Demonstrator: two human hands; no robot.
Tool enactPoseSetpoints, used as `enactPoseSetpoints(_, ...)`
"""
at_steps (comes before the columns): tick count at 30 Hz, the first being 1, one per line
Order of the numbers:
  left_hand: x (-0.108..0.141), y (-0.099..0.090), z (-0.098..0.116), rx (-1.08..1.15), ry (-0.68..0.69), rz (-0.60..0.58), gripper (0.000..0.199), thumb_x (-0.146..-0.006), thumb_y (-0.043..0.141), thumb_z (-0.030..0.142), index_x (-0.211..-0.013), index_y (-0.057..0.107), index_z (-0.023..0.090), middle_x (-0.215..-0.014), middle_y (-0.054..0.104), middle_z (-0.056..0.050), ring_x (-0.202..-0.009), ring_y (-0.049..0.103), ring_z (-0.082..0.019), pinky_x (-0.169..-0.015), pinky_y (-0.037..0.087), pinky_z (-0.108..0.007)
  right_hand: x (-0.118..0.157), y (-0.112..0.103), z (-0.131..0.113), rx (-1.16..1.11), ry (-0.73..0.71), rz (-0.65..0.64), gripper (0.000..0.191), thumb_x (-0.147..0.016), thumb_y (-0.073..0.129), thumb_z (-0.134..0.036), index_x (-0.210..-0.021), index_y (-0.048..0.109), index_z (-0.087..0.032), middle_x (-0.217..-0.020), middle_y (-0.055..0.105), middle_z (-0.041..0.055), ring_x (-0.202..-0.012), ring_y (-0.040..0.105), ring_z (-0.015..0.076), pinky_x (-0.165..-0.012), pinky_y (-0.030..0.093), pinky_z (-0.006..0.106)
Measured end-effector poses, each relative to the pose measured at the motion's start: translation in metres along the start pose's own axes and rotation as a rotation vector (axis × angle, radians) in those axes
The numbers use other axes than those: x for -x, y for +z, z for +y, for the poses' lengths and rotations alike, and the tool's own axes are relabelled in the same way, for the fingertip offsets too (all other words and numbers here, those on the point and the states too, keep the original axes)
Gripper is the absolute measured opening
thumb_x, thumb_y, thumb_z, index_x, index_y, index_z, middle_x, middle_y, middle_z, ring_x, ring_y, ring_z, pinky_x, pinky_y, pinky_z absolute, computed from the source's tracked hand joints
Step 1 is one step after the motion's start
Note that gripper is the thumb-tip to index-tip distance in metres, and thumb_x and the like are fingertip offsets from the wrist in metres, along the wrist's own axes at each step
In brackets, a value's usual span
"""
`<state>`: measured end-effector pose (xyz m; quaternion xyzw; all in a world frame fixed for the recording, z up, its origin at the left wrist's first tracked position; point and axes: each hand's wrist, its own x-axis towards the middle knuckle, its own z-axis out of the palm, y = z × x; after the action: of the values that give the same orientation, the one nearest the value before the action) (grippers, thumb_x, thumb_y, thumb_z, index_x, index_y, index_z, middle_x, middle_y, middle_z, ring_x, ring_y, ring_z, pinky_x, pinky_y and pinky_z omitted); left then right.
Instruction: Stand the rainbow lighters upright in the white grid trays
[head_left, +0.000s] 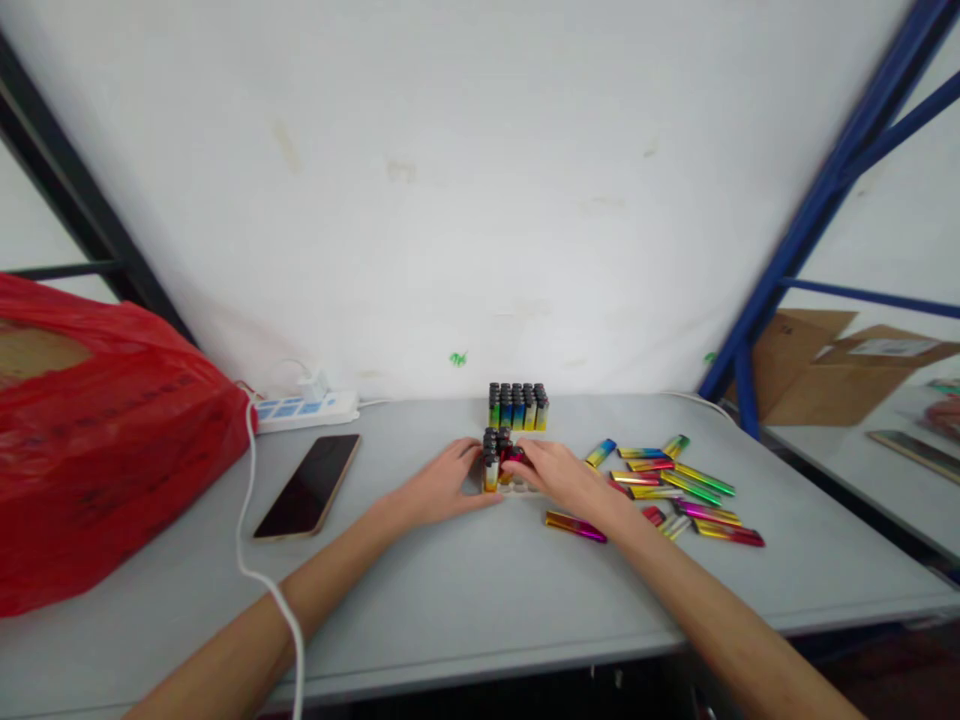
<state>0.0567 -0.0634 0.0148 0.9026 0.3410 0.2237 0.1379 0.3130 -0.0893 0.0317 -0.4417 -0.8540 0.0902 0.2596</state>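
Several upright lighters [491,472] with black tops fill the left end of a small pale tray [517,489] on the table. My left hand [442,487] braces that end, its thumb along the front edge and its fingers curled at the far left side. A red-pink lighter [514,455] is pinched in the fingertips of my right hand [561,474], upright over the tray beside the standing ones; its lower part is partly hidden. Just right of the tray, a gold-and-purple lighter [575,526] lies flat below my right wrist.
Loose coloured lighters [694,485] lie scattered at the right. Behind the tray stands a block of upright lighters [517,408] near the wall. At left are a phone [309,487], a power strip [307,410], a white cable [251,500] crossing my left forearm, and a red bag [112,450].
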Motion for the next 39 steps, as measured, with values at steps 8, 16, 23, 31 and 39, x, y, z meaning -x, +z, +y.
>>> enactPoseSetpoints(8,0.0,-0.002,0.003,0.001,-0.007,-0.003,0.058,-0.091,0.075,0.061,-0.131,0.065,0.02,-0.138,0.065,-0.016,-0.131,0.062,-0.036,-0.117,0.05,-0.05,-0.003,-0.001,-0.019,0.24,0.016,-0.053,0.026,-0.105,0.065,-0.044,-0.106,0.072,-0.018,-0.089,0.078,0.0123,-0.078,0.072,0.0286,-0.079,0.05,0.037)
enactPoseSetpoints(16,-0.002,0.0,0.0,0.013,-0.024,-0.007,0.061,-0.09,0.074,0.066,-0.129,0.066,0.019,-0.139,0.065,-0.017,-0.132,0.062,-0.037,-0.117,0.05,-0.051,0.014,-0.037,-0.001,0.011,-0.012,0.031,0.035,-0.108,0.055,-0.053,-0.105,0.072,-0.023,-0.099,0.074,0.008,-0.095,0.068,0.0252,-0.093,0.051,0.039)
enactPoseSetpoints(23,-0.003,-0.001,0.0,0.017,-0.03,-0.008,0.062,-0.089,0.072,0.069,-0.127,0.067,0.02,-0.139,0.066,-0.017,-0.13,0.063,-0.038,-0.116,0.051,-0.051,0.105,-0.088,0.046,0.136,0.166,0.144,0.043,-0.104,0.058,-0.054,-0.137,0.067,-0.029,-0.151,0.058,0.0141,-0.14,0.055,0.0326,-0.122,0.042,0.054)
enactPoseSetpoints(31,-0.003,0.0,-0.002,-0.006,-0.019,-0.013,0.059,-0.09,0.071,0.069,-0.125,0.068,0.021,-0.135,0.067,-0.015,-0.128,0.064,-0.036,-0.114,0.053,-0.049,0.197,-0.116,0.113,0.32,0.399,0.219,0.042,-0.1,0.051,-0.056,-0.113,0.076,-0.024,-0.111,0.077,0.0155,-0.103,0.074,0.0332,-0.099,0.058,0.05)
enactPoseSetpoints(39,-0.003,0.0,-0.001,-0.002,-0.035,-0.015,0.061,-0.089,0.072,0.069,-0.124,0.068,0.02,-0.137,0.066,-0.017,-0.128,0.064,-0.038,-0.115,0.052,-0.05,0.187,-0.079,0.118,0.29,0.426,0.302,0.04,-0.104,0.042,-0.05,-0.104,0.072,-0.024,-0.103,0.074,0.0152,-0.099,0.072,0.0313,-0.096,0.058,0.047)
